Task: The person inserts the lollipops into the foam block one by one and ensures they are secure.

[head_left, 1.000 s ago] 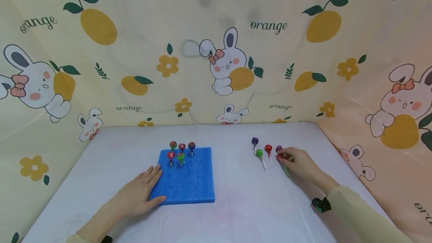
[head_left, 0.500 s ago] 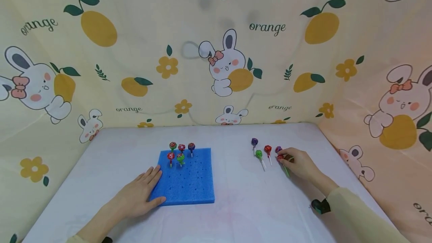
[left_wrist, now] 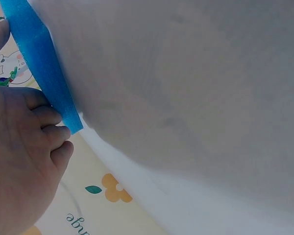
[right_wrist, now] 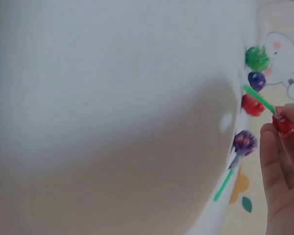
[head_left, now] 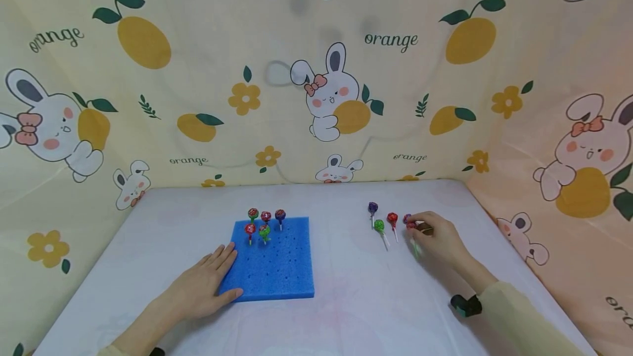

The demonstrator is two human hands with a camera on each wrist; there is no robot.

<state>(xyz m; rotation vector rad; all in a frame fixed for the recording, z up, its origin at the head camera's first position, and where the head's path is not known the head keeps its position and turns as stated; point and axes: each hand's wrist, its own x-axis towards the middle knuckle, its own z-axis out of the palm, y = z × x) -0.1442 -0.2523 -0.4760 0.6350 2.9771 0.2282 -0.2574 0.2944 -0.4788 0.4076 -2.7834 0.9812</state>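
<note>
Lollipops going into foam block point(head_left: 277, 260), five standing so far

Right hand point(head_left: 437, 239) is pinching a red lollipop point(right_wrist: 284, 123); left hand point(head_left: 205, 282) is lying flat, steadying foam, four loose on tabletop point(head_left: 346, 301).

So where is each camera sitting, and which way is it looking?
Head: worn on the head, facing forward and down at the white table; shows both forearms, the left hand flat at the blue foam block and the right hand.
Left wrist: on the left wrist, facing along the fingers at the foam's edge.
Right wrist: on the right wrist, facing its fingertips pinching a red lollipop.
Shared: head and right wrist both show the loose lollipops.
</note>
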